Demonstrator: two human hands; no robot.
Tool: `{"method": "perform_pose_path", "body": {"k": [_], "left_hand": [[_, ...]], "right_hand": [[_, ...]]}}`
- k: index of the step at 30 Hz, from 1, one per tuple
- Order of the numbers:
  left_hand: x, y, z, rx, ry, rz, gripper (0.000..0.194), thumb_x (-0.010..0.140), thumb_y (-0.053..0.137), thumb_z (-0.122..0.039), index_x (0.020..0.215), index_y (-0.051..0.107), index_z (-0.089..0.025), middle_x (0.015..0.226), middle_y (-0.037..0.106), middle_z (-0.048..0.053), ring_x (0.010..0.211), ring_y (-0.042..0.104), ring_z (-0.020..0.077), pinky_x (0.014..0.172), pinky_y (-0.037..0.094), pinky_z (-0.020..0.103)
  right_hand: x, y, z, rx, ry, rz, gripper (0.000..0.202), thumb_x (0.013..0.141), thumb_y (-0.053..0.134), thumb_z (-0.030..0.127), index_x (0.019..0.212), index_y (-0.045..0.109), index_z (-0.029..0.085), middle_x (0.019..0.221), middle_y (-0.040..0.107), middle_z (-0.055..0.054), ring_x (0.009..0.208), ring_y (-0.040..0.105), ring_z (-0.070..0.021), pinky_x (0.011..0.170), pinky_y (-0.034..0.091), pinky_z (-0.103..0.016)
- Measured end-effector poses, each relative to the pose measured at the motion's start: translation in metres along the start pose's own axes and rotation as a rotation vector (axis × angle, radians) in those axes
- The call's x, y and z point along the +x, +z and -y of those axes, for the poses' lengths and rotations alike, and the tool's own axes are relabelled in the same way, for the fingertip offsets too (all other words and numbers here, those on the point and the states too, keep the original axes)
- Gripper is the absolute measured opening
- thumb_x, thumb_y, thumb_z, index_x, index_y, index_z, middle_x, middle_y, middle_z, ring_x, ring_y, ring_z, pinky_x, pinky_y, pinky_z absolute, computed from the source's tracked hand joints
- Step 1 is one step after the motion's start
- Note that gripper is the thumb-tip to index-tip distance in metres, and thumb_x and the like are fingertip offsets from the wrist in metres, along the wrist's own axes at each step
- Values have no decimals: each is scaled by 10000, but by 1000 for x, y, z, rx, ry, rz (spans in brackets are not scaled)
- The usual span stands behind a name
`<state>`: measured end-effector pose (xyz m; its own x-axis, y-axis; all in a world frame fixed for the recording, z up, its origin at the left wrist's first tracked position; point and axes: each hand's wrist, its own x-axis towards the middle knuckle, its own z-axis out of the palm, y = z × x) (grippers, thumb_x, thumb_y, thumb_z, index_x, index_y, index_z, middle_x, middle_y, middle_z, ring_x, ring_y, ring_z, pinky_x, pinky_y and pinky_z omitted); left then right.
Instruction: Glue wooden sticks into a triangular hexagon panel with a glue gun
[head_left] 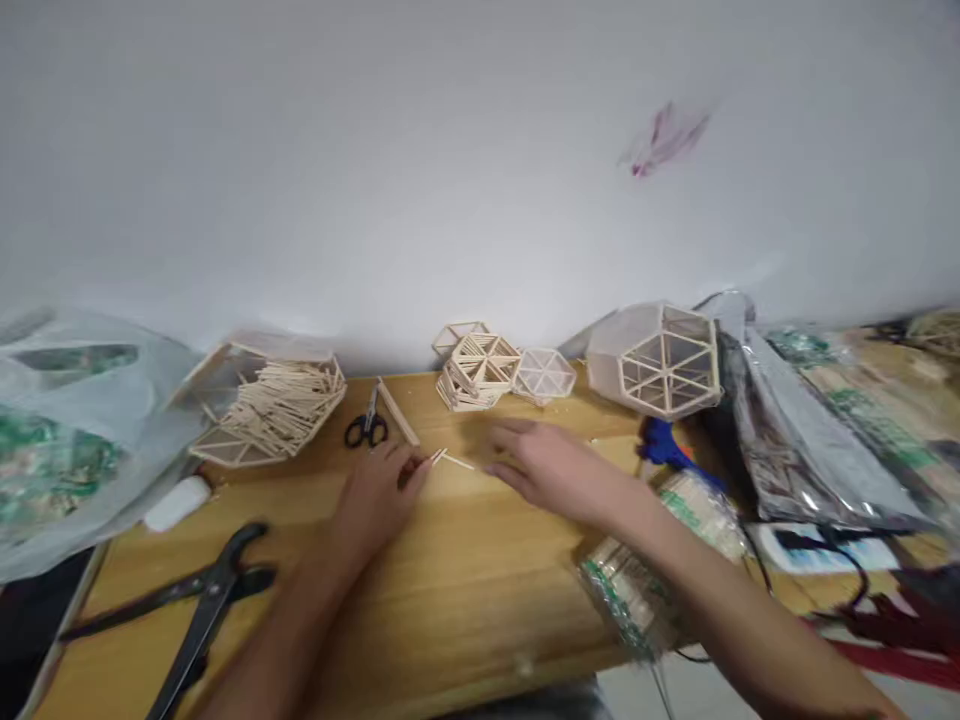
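Note:
My left hand (384,482) is over the middle of the wooden table (450,600), its thumb and forefinger pinched on the end of a short pale stick (438,456). Another thin stick (458,461) meets it at an angle and lies on the wood. To the right, my right hand (536,460) hovers with fingers apart and nothing between them, slightly blurred. Beyond my left hand lie black scissors (367,429) and a longer strip of wood (398,411). Stacked stick hexagons (480,370) stand at the back, between and behind both hands.
Large pliers (214,590) lie front left, near a stick-filled frame (270,400) and a white plastic bag (161,400). On the right are a hexagonal frame (652,360), a blue glue gun (664,445), stick packets (637,590) and a silver bag (810,430). A wall rises behind.

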<state>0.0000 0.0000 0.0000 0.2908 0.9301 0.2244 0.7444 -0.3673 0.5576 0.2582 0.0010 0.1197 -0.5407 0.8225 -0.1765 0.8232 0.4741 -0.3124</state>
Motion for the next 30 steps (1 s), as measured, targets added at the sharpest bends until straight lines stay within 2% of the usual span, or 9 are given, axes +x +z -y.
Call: {"method": "perform_pose_path", "body": {"k": [2, 4, 7, 9, 12, 14, 18, 24, 30], "left_hand": [[1, 0, -2, -38, 4, -74, 113, 954, 630, -273, 872, 676, -210, 825, 666, 24, 780, 644, 212, 727, 478, 330], [2, -1, -4, -81, 8, -131, 89, 946, 633, -262, 885, 672, -210, 846, 666, 24, 776, 647, 200, 723, 491, 313], [2, -1, -6, -158, 15, -184, 99, 948, 632, -260, 871, 676, -215, 831, 679, 14, 744, 648, 178, 710, 502, 286], [1, -1, -8, -202, 19, -182, 136, 955, 646, -295, 856, 699, -219, 803, 699, 6, 721, 653, 167, 704, 501, 274], [0, -1, -10, -233, 25, -174, 181, 964, 664, -341, 849, 735, -221, 818, 750, 5, 741, 682, 159, 731, 496, 264], [-1, -2, -12, -223, 38, -197, 231, 973, 659, -356, 806, 725, -211, 780, 746, 2, 708, 671, 147, 712, 475, 257], [-1, -5, -17, -163, 95, -230, 368, 1012, 583, -346, 686, 652, -191, 637, 630, -11, 608, 583, 125, 646, 406, 261], [-3, -2, -23, -191, 122, -150, 426, 1040, 520, -338, 645, 581, -190, 607, 537, -26, 589, 528, 117, 624, 358, 271], [-3, -2, -21, -192, 112, -157, 418, 1029, 533, -327, 634, 550, -191, 586, 464, -42, 566, 474, 111, 610, 326, 277]], "right_hand": [[-33, -10, -22, -20, 129, -24, 194, 1049, 551, 282, 1051, 716, 179, 1060, 773, -110, 952, 732, -246, 766, 462, -310], [-64, -17, -45, -98, 348, -2, 184, 1017, 572, 266, 990, 733, 182, 1016, 785, -117, 910, 745, -257, 739, 458, -314], [-100, -17, -79, -286, 770, 112, 222, 1006, 570, 310, 932, 728, 172, 997, 792, -169, 928, 762, -347, 685, 445, -349], [-115, -11, -97, -340, 912, 113, 269, 1017, 563, 358, 982, 726, 147, 1037, 787, -204, 977, 760, -389, 691, 457, -372], [-122, 7, -117, -327, 917, 47, 368, 1049, 504, 402, 1112, 715, 107, 1102, 775, -235, 1054, 750, -395, 771, 489, -395], [-122, 20, -127, -262, 900, -11, 377, 1018, 553, 379, 1228, 688, 97, 1156, 766, -229, 1081, 746, -374, 825, 505, -393], [-118, 37, -143, -258, 910, -134, 460, 919, 635, 258, 1323, 641, 38, 1235, 727, -260, 1129, 724, -345, 905, 514, -378], [-115, 36, -146, -218, 999, -59, 369, 904, 606, 241, 1208, 710, 58, 1128, 752, -246, 1075, 740, -357, 853, 532, -382], [-120, 33, -131, -367, 1086, -213, 404, 946, 578, 311, 1191, 645, -3, 1128, 691, -304, 1018, 735, -402, 855, 534, -446]]}}
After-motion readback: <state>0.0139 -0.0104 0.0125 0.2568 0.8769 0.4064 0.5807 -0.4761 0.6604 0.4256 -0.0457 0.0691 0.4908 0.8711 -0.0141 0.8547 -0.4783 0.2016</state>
